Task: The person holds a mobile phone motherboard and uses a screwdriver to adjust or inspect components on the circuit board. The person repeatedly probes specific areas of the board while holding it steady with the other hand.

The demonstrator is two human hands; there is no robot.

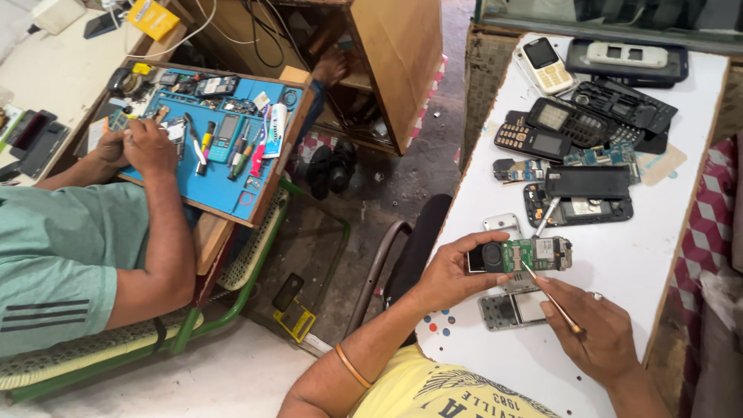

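Green phone circuit board [534, 254], bare of its casing, sits pinched in our left hand [453, 272] above the near part of the white table [619, 263]. Our right hand [600, 329] grips a thin brass-coloured probe [551, 298], tip touching the board's lower edge. Stripping appears done: a grey plastic phone frame [511, 308] lies just beneath, and opened handsets [576, 203] crowd the far end. Board work appears in progress; reassembly remains. At the left, another person's hands [139, 145] work over a blue repair mat [224, 190].
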